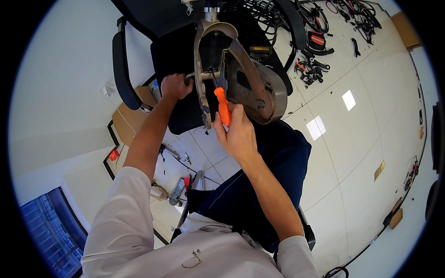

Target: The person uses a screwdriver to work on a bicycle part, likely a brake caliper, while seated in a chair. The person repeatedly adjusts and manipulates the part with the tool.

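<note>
A worn bronze-coloured bicycle frame (pixel 202 90) rests on a black office chair (pixel 178 118) in front of me. Its brown chain guard (pixel 278 88) curves round on the right, and a pedal with a yellow reflector (pixel 260 49) shows beyond it. In my right hand (pixel 240 136) is a screwdriver (pixel 223 106) with an orange handle. Its thin shaft points away from me into the gap by the frame's cross tube; what the tip touches is too small to tell. My left hand (pixel 175 86) is closed round a short grey metal bar (pixel 190 76) at the frame's left side.
Bicycle parts (pixel 313 69) and a red-and-black bag (pixel 316 41) lie on the tiled floor at the far right. Below the chair, tools and metal parts (pixel 176 191) lie on the left. A cardboard box (pixel 125 121) stands by the wall. The chair's armrest (pixel 124 69) rises left of my left hand.
</note>
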Demonstrator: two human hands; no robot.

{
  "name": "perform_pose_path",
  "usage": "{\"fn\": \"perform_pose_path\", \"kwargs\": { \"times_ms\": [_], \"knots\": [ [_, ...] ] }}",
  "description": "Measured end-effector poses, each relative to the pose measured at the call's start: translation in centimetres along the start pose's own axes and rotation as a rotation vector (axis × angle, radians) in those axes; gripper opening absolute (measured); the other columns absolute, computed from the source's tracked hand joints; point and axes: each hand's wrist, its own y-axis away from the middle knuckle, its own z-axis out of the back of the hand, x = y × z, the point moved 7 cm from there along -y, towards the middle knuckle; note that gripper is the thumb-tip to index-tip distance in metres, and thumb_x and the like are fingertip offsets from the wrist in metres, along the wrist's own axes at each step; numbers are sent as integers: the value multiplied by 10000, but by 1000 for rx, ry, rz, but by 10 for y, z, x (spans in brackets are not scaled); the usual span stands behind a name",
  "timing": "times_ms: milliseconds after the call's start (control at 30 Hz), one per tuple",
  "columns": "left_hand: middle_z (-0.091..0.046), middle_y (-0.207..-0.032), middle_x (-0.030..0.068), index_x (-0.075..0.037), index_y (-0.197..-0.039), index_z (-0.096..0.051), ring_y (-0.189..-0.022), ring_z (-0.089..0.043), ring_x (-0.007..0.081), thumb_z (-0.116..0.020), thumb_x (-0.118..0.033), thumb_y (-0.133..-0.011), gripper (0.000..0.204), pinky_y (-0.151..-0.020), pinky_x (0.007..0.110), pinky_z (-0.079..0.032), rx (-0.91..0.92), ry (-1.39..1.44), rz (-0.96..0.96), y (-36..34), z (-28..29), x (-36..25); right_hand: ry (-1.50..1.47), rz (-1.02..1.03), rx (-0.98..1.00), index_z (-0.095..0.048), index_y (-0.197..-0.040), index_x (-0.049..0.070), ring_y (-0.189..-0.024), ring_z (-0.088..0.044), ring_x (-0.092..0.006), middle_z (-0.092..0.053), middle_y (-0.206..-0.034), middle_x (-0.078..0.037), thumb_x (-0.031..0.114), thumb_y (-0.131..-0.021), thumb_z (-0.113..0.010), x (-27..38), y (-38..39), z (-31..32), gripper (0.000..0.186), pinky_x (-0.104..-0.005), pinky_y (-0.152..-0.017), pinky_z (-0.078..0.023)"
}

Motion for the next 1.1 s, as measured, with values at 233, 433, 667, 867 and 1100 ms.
{"fn": "perform_pose_path", "kwargs": {
  "times_ms": [233, 433, 667, 867, 1100],
  "knots": [
    [-689, -765, 169, -81, -766, -710, -735, -680, 338, -521, -397, -821, 372, -693, 422, -549, 43, -1, 32, -1, 3, -1, 30, 24, 6, -480, -1039, -57, -659, -615, -370, -586, -815, -211, 122, -856, -664, 2, -1, -1, 315, -395, -571, -501],
    [-689, -773, 173, -81, -776, -715, -728, -679, 343, -524, -397, -820, 372, -692, 422, -551, 45, -14, 32, -1, 0, 0, 80, 65, 9, -487, -1033, -36, -670, -611, -355, -574, -863, -190, 89, -821, -680, 4, 1, -1, 313, -386, -563, -508],
    [-682, -750, 180, -77, -783, -718, -728, -678, 340, -534, -396, -808, 368, -691, 427, -551, 45, 19, 50, 0, -2, 0, 149, 116, 59, -511, -1001, -26, -675, -606, -328, -545, -861, -162, 52, -777, -689, 7, 0, -2, 296, -367, -571, -512],
    [-684, -759, 179, -78, -783, -716, -737, -677, 345, -536, -393, -803, 363, -700, 432, -550, 63, 23, 56, -1, -1, 0, 148, 100, 50, -510, -1013, -30, -677, -604, -332, -545, -854, -166, 50, -774, -691, 7, 0, -1, 311, -375, -577, -512],
    [-692, -790, 179, -73, -805, -716, -764, -683, 337, -532, -401, -811, 376, -720, 426, -548, 92, 25, 73, 0, 1, 5, 105, 78, 51, -497, -1030, -16, -694, -605, -348, -547, -861, -167, 71, -774, -698, 6, -1, -7, 337, -396, -590, -512]
  ]
}}
